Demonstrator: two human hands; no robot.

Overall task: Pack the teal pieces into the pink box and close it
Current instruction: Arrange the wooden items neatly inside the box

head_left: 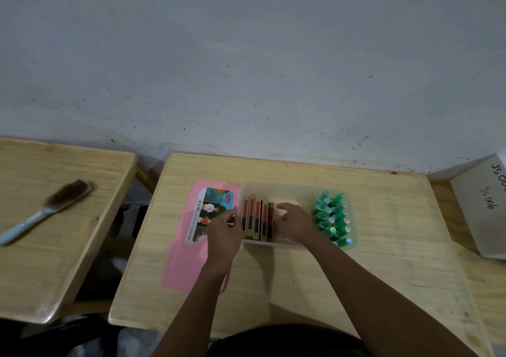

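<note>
Box: I see the translucent box at the centre of the frame, open on the table. It seems to be the body that belongs to the pink lid.
Lid: the pink lid lies flat just left of the box, label side up, so the opening is free for packing and the lid is near for closing.
Teal pieces: the teal pieces stand in two close rows at the right end of the box, upright. I judge this saves room; they look inside the wall, but the wall is faint there and I cannot be sure.
Cases: red and gold flat cases stand on edge in the left part of the box, pressed together like books.
Left hand: my left hand is at the left wall of the box, fingers curled. It partly covers the lid; whether it grips the wall or a case I cannot tell.
Right hand: my right hand is inside the box, fingers bent against the rightmost case. I judge the two hands squeeze the cases straight.
Stage: packing looks nearly done; the lid is not yet on.
Brush: a brush lies on the other table at the left of the frame, not in use.
</note>
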